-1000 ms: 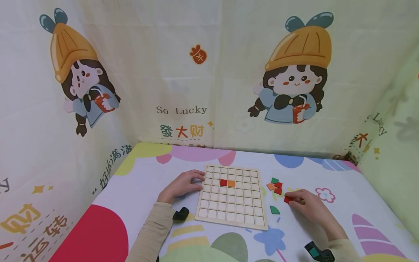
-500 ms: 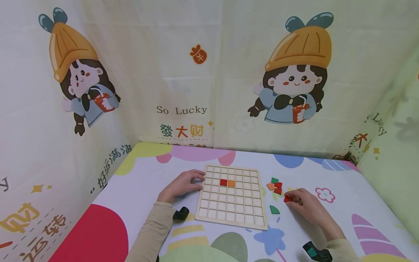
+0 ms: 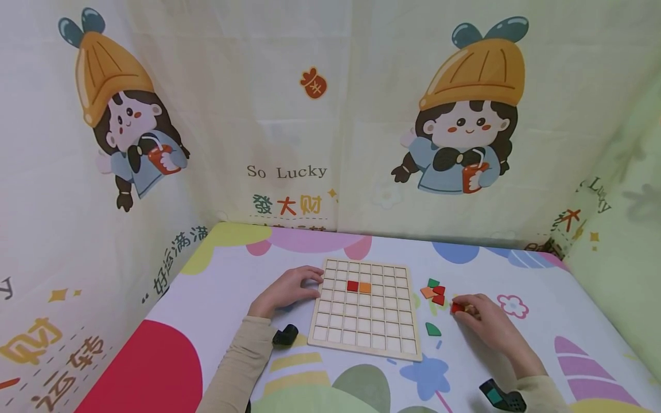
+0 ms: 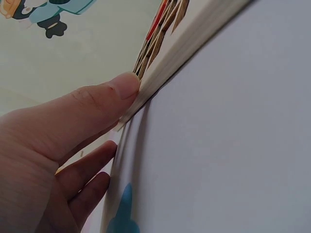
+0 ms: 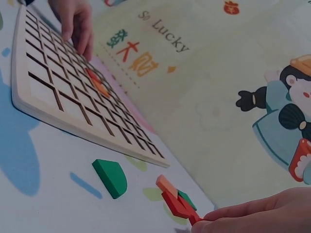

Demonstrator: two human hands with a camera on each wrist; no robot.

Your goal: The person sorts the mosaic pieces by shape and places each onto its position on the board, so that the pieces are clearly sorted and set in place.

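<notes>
A wooden grid board (image 3: 365, 339) (image 5: 43, 104) lies on the table, with a red tile (image 3: 353, 286) and an orange tile (image 3: 365, 288) set side by side in its cells. My left hand (image 3: 287, 289) rests on the board's left edge, its thumb (image 4: 109, 94) pressed against the rim. My right hand (image 3: 477, 315) is to the right of the board and pinches a small red piece (image 3: 457, 308) just above the table. A small heap of red, orange and green pieces (image 3: 432, 292) (image 5: 176, 196) lies beside it. One green piece (image 3: 432, 330) (image 5: 111, 177) lies alone nearer the board.
The table (image 3: 217, 287) carries a colourful printed cloth. Cartoon-printed fabric walls (image 3: 289, 115) close it in at the back and both sides. A black wrist camera (image 3: 286, 335) shows on the left arm and another (image 3: 498, 396) on the right.
My right hand has shifted slightly up and away with the red piece pinched in its fingers. The left hand and the board have stayed put.
</notes>
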